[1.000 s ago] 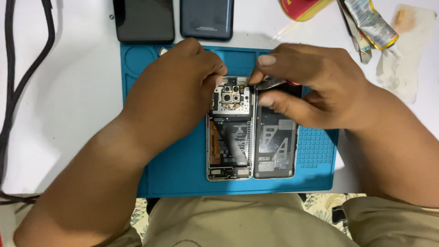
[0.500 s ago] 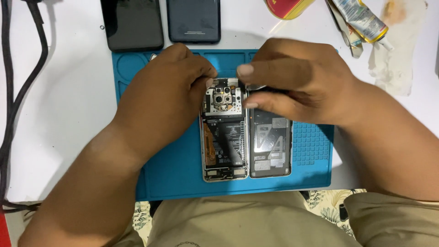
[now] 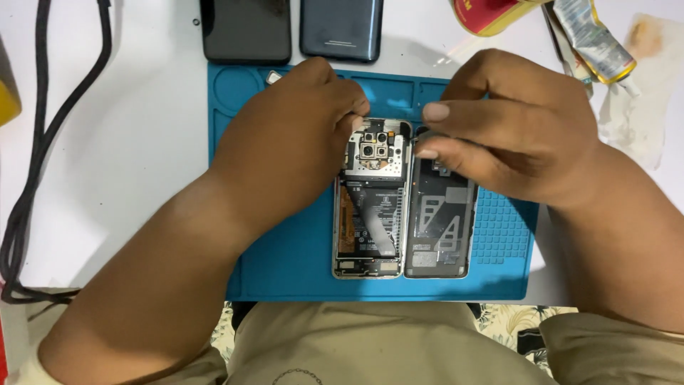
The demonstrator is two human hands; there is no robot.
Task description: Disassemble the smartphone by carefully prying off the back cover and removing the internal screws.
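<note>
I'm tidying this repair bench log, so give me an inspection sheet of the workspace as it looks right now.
Surface: white table with a blue work mat laid on it.
Job's things: opened phone on the mat, insides showing; its removed back cover lies beside it on the right, touching it.
Clutter: two dark phones above the mat; a red and yellow container, a glue tube and a stained cloth at top right.
Grippers: left hand at the phone's top-left corner; right hand over the cover's top, fingertips pinched; what they pinch is hidden.
Cables: black cables along the left edge.
Surroundings: nothing seen beyond the person's lap.
</note>
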